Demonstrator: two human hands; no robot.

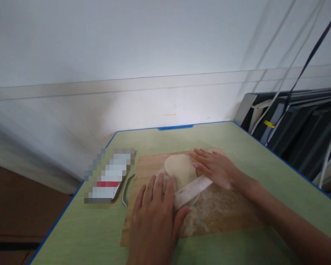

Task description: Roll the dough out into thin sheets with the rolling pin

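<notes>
A pale, rounded sheet of dough (pixel 179 167) lies on a floury wooden board (pixel 147 165), in the middle of a light green bench (pixel 74 228) with blue edging. A whitish bar (pixel 193 190), probably a rolling pin, crosses the dough at a slant, from near left to far right.

The left hand (pixel 154 209) lies over the bar's near-left end, its fingers long and slightly parted, its thumb out to the right. The right hand (pixel 215 165) covers the far-right end, its fingers extended leftward beside the dough. Neither hand curls into a fist; how hard the palms press, I cannot tell.

The dough looks soft, limp and light, likely to stretch or tear if pinched; a broad, flat-handed lift from beneath its edge would suit it best. The bar seems stiff, perhaps a little slippery with flour, and its two ends are the natural places to hold.

Left of the board is a curved grey handle (pixel 124 189), and beyond it a pixelated flat item (pixel 110 173) with a red band. Both sit outside the dough's area. The hands and bar themselves cover part of the dough. Dark panels (pixel 306 125) lean off to the far right.
</notes>
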